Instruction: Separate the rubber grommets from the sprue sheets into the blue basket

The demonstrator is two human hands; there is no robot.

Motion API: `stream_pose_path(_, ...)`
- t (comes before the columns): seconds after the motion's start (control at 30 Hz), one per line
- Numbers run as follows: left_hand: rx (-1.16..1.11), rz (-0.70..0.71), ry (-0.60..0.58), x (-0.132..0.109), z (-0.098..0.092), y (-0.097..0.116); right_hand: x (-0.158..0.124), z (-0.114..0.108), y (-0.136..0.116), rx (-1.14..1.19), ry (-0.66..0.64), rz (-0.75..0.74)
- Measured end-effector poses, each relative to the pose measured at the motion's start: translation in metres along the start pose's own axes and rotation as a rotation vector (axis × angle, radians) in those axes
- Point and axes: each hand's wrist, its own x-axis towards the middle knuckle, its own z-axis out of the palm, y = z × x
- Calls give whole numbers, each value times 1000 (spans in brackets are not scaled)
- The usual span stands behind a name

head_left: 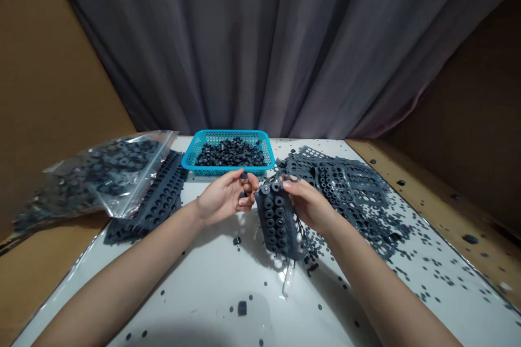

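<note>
My right hand [311, 206] grips a dark grey rubber sheet [277, 223] studded with ring-shaped parts, holding it upright above the white table [211, 282]. My left hand [226, 198] is just left of the sheet's top edge, its fingers pinched around small black rubber rings [243, 175] and curled with more in the palm. Behind both hands stands a blue plastic basket [228, 164] filled with loose black rings.
A stack of full rubber sheets [157, 200] and a clear plastic bag of parts [97, 173] lie at the left. Emptied, hole-riddled sheets [350, 190] pile up at the right. Small black scraps [431, 265] dot the table. Cardboard walls and a grey curtain enclose the space.
</note>
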Motion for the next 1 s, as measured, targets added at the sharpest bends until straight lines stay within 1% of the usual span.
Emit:
stream_pose_path(0.07,36,34,22,1,-1,1,-2,-1,-1,-53,-43,-34)
stream_pose_path(0.1,61,73,47,1,-2,1,-2,-2,-1,-84,-47,-46)
stream_pose_path(0.23,198,269,214,3,-4,3,-1,-6,3,-203,-21,-38)
stream_pose_path(0.3,291,295,232,2,-2,4,0,-7,5,-239,-16,-23)
stream_pose_path(0.37,482,306,216,-2,3,5,1,-7,6,-261,-22,-20)
stream_pose_path(0.5,1078,421,265,-12,16,4,0,-3,5,-283,-72,-22)
stream_pose_path(0.57,1269,471,240,-15,20,3,-1,-1,4,-304,-126,-30)
stream_pose_path(0.67,1381,505,144,-16,19,3,-2,0,3,-347,-185,-42)
stream_pose_path(0.73,1421,526,114,-15,17,3,-1,-2,4,-355,-176,-30)
stream_pose_path(0.9,1535,546,134,-11,13,-2,3,-3,13,-305,-116,15)
stream_pose_path(1.0,1573,581,131,-9,12,-9,2,-2,13,-361,-92,36)
